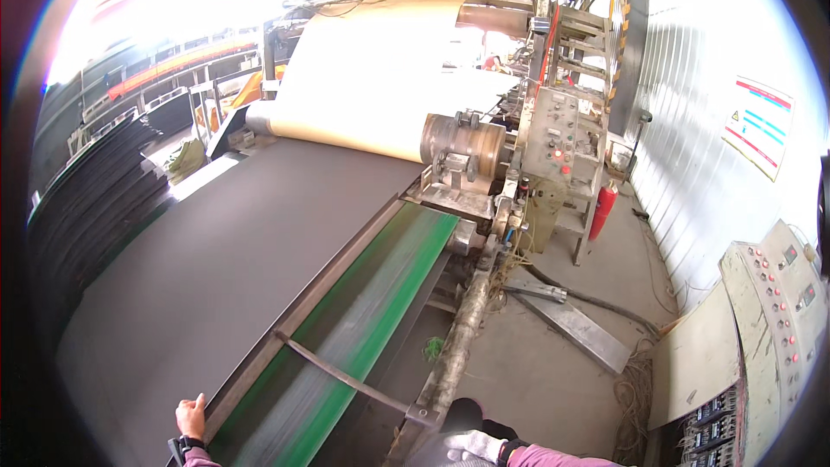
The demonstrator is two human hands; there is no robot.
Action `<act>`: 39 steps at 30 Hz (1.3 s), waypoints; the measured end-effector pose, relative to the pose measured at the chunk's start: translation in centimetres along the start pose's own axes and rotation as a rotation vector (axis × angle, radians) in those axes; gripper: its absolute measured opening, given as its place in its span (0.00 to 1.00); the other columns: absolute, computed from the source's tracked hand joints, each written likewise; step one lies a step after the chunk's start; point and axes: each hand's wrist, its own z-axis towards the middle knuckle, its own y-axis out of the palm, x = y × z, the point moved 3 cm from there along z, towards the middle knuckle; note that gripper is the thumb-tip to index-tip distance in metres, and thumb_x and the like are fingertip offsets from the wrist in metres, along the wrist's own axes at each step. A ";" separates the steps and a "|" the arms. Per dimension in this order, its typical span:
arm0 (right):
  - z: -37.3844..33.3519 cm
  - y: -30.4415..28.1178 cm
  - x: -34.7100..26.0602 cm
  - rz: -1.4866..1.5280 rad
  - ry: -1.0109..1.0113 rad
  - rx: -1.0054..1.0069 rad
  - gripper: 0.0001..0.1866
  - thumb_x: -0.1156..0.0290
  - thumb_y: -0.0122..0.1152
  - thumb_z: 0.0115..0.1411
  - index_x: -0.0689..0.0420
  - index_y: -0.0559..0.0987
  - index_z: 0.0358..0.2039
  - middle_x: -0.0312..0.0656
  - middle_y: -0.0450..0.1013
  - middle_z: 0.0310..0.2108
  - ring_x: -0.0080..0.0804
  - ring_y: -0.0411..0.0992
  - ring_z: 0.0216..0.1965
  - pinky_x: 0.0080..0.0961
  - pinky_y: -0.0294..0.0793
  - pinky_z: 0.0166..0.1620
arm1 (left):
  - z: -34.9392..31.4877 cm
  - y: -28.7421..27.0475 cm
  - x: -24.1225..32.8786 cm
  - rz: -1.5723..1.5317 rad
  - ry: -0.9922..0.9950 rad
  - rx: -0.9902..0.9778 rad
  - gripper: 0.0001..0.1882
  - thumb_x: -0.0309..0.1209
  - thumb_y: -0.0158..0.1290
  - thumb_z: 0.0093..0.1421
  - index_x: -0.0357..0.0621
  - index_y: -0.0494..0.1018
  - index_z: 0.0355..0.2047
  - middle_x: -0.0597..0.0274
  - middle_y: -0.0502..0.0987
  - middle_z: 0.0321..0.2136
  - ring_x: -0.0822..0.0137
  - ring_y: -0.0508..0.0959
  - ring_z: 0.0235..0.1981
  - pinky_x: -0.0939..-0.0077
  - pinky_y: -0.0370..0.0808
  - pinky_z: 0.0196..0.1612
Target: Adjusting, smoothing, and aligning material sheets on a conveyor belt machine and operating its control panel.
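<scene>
With left hand [190, 419] curled at rail [298, 310] by dark sheet [233, 268], probably for steadying. Cannot tell whether gripping, likewise with gloved right hand [474, 445]

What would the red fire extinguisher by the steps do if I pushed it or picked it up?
The extinguisher would probably tip if pushed near its top, because it's tall and narrow. Lying down, it might roll, since its body looks round. It may feel heavy for its size, as it looks like a metal canister.
</scene>
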 end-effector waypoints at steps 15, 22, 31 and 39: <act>-1.6 -3.0 -2.3 -0.016 0.105 0.042 0.15 0.59 0.56 0.62 0.56 0.79 0.40 0.32 0.75 0.26 0.13 0.63 0.17 0.12 0.59 0.18 | 2.7 5.5 5.6 0.455 0.548 -0.319 0.22 0.32 0.40 0.65 0.50 0.63 0.59 0.50 0.72 0.54 0.37 0.74 0.49 0.49 0.76 0.46; -5.6 -15.5 -8.8 0.358 -0.211 0.368 0.06 0.68 0.59 0.60 0.55 0.79 0.35 0.36 0.74 0.21 0.18 0.68 0.14 0.14 0.61 0.14 | 5.1 10.0 15.1 0.534 0.542 -0.444 0.22 0.36 0.37 0.67 0.56 0.60 0.62 0.48 0.71 0.55 0.35 0.74 0.49 0.52 0.75 0.50; -9.4 -36.7 -34.6 0.277 -1.014 1.020 0.07 0.65 0.58 0.62 0.54 0.74 0.31 0.31 0.67 0.16 0.17 0.62 0.12 0.16 0.58 0.13 | 8.2 15.6 25.4 0.470 0.629 -0.440 0.20 0.37 0.38 0.67 0.49 0.65 0.57 0.45 0.72 0.54 0.36 0.75 0.49 0.53 0.77 0.46; -6.5 -56.3 -53.2 0.119 -1.155 1.119 0.09 0.65 0.56 0.62 0.56 0.78 0.38 0.38 0.76 0.30 0.24 0.73 0.26 0.23 0.72 0.28 | 12.2 22.7 40.6 0.491 0.702 -0.589 0.20 0.29 0.41 0.63 0.39 0.63 0.56 0.43 0.75 0.50 0.34 0.77 0.44 0.53 0.80 0.40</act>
